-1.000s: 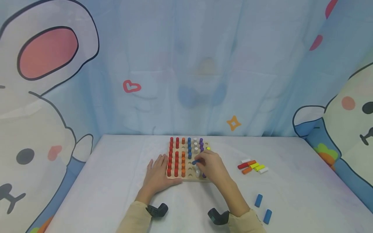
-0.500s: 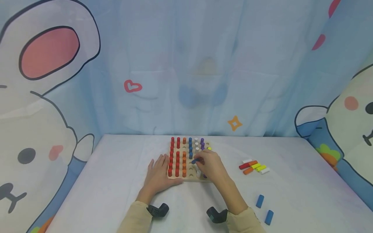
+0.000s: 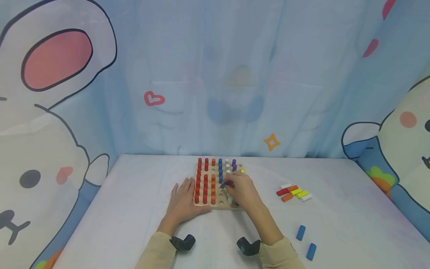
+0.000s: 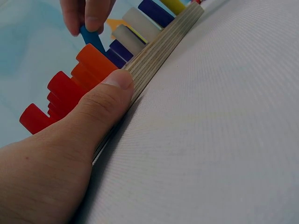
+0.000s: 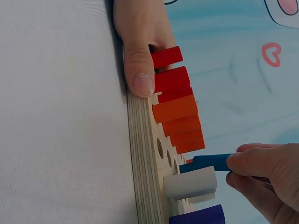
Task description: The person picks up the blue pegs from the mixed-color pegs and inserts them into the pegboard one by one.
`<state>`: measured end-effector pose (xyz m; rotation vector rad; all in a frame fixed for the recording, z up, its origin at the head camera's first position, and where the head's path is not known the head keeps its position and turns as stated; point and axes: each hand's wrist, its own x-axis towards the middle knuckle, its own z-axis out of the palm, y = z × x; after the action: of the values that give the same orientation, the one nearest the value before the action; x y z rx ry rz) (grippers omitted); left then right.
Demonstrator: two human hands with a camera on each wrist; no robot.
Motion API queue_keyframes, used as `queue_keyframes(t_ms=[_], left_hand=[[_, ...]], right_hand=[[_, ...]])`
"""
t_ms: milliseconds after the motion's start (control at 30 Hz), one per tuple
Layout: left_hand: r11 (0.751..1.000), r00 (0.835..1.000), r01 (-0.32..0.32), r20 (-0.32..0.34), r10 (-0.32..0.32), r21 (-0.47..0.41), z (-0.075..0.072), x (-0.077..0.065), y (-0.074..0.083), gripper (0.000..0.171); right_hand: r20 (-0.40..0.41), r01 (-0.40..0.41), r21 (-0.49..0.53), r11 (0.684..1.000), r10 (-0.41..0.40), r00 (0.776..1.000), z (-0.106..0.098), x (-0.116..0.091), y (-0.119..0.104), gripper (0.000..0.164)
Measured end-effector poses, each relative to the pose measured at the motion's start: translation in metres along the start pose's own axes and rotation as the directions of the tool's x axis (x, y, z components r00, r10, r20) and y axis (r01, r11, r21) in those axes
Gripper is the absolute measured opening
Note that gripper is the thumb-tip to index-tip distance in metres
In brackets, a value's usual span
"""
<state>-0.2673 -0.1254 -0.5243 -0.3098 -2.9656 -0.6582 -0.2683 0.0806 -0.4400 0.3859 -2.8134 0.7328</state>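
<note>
In the right wrist view, a wooden pegboard carries rows of coloured round pegs. My right hand pinches a blue peg between thumb and fingertips, its far end close over the holes behind a white peg. Seen from the head, this peg lies at a slant beside the column of standing blue pegs. My left hand rests flat along the board's left side, fingers extended. Its thumb presses on the board's front edge, next to an orange peg. The right palm hides part of the board's right side.
Right of the board lies a loose pile of pegs: a red peg, orange, yellow and white ones. Closer to me are two loose blue pegs, one behind the other. A printed curtain hangs behind the table.
The right hand keeps its pinch while the blue peg shifts slightly away from me over the board. The left hand stays in place on the board; the head view drifts a little.
</note>
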Motion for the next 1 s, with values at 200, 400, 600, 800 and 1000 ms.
queue_keyframes(t_ms=[200, 400, 600, 800, 1000], left_hand=[[1.000, 1.000, -0.005, -0.007, 0.005, 0.002, -0.0003, 0.0005, -0.0001, 0.119], [1.000, 1.000, -0.006, -0.008, 0.006, -0.005, -0.0003, 0.0006, -0.0001, 0.119], [1.000, 1.000, -0.005, -0.004, 0.005, -0.008, 0.0000, 0.0007, -0.0003, 0.119], [1.000, 1.000, -0.003, -0.004, 0.003, -0.009, -0.0005, 0.0008, -0.0006, 0.120], [1.000, 1.000, -0.002, -0.002, 0.002, -0.005, -0.0002, 0.0003, -0.0007, 0.120]], right_hand=[[0.001, -0.005, -0.013, 1.000, 0.005, 1.000, 0.0013, 0.0001, 0.0004, 0.016], [0.012, -0.006, -0.028, 1.000, 0.006, 1.000, 0.0037, 0.0011, 0.0013, 0.017], [0.017, 0.009, -0.042, 0.999, -0.009, 1.000, 0.0054, 0.0020, 0.0018, 0.017], [0.015, 0.020, -0.044, 0.999, -0.019, 1.000, 0.0074, 0.0024, 0.0020, 0.017], [0.019, 0.024, -0.047, 0.999, -0.024, 1.000, 0.0098, 0.0021, 0.0016, 0.016]])
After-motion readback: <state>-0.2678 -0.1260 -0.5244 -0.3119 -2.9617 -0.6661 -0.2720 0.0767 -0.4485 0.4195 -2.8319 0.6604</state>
